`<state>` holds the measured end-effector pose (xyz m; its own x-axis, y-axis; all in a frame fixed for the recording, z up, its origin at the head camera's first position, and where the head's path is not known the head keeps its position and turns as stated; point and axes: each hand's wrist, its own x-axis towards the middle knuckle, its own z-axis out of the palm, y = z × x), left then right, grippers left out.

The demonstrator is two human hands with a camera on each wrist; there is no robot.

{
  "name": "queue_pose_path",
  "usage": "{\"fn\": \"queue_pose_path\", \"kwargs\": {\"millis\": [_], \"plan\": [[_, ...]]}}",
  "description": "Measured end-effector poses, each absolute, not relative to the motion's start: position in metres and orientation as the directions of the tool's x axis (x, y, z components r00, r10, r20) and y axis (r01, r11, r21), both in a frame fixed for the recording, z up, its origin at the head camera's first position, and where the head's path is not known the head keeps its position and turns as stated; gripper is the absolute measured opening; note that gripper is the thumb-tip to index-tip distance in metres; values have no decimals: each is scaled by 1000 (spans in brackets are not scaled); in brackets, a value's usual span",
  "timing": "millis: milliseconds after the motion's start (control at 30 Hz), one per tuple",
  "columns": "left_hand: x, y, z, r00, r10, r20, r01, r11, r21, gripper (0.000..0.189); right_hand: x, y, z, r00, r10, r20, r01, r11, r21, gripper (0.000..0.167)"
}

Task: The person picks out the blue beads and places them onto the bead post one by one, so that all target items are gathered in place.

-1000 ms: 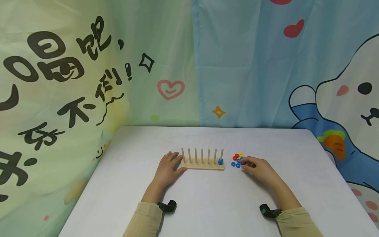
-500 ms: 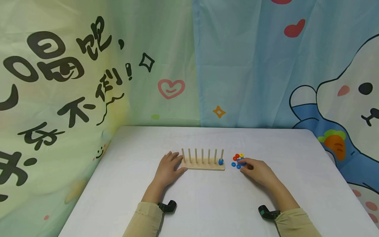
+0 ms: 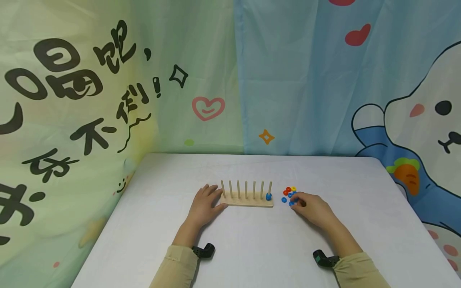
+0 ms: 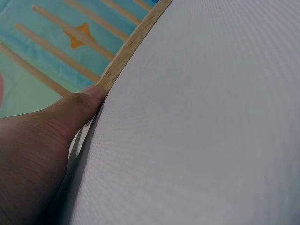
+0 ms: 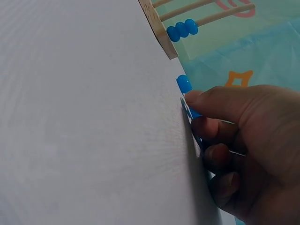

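Observation:
A wooden peg board with a row of upright pegs stands mid-table. Three blue beads are stacked on its rightmost peg. My left hand holds the board's left end, the thumb on its front edge; the other fingers are out of sight in the left wrist view. To the right of the board lies a loose group of beads: several blue beads, two red beads and a yellow bead. Over the blue ones, my right hand pinches a blue bead between thumb and index finger, partly hidden.
A white table lies under everything. Behind it hangs a printed curtain in green and blue. Each wrist wears a black camera, one on the left wrist and one on the right wrist.
My right hand has shifted slightly left and toward me among the blue beads. The nearest blue bead has moved a little closer to its fingertips. The left hand and the board have stayed still.

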<state>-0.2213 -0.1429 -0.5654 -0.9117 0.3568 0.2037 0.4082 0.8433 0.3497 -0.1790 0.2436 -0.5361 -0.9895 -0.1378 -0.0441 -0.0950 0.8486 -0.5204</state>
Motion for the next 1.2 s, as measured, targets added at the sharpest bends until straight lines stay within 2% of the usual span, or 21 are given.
{"fn": "queue_pose_path", "kwargs": {"millis": [367,633,1200], "plan": [[-220,-143,-565,-908,361,212,415,839,351,60,-178,241,-517,-990,-138,-13,-106,812,-574,19],[-220,-143,-564,-910,361,205,412,843,346,60,-184,231,-489,-978,-192,75,-198,766,-611,18],[-221,-143,-565,-906,362,219,420,832,363,59,-203,201,-451,-959,-271,80,-255,711,-655,22]]}}
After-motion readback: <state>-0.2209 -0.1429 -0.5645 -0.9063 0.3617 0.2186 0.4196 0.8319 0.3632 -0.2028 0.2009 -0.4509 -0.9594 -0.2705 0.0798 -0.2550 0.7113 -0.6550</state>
